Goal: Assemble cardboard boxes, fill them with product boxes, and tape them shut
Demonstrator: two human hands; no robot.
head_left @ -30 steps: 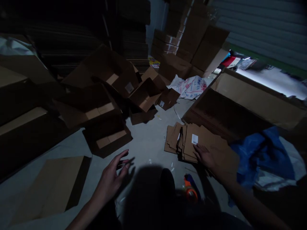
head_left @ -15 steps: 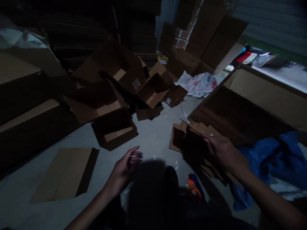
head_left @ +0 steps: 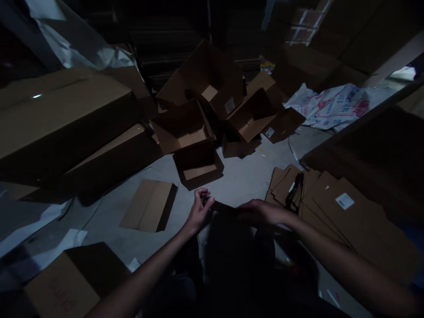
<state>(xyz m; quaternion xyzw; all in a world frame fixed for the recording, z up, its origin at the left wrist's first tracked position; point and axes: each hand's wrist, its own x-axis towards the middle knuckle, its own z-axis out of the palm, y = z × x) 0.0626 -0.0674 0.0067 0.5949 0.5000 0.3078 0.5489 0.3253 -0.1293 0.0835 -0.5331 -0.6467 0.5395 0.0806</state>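
A dark flat piece, probably cardboard, spans the gap between my two hands; its lower part is lost in shadow. My left hand has its fingers and thumb curled at the piece's left end. At the other end my right hand closes round the edge, its fingertips dim. Flattened cardboard sheets lie in a pile beside my right forearm, with a black strap-like item on them. A small closed carton rests on the floor left of my left hand.
Several open cartons stand heaped ahead. Long boxes line the left side, and a carton with red writing is at the lower left. A printed white sack lies at the back right, near a large dark box.
The view has swung right-to-left, showing more of the left side. My right hand has left the cardboard pile and come near my left hand, with the dark piece now between them.
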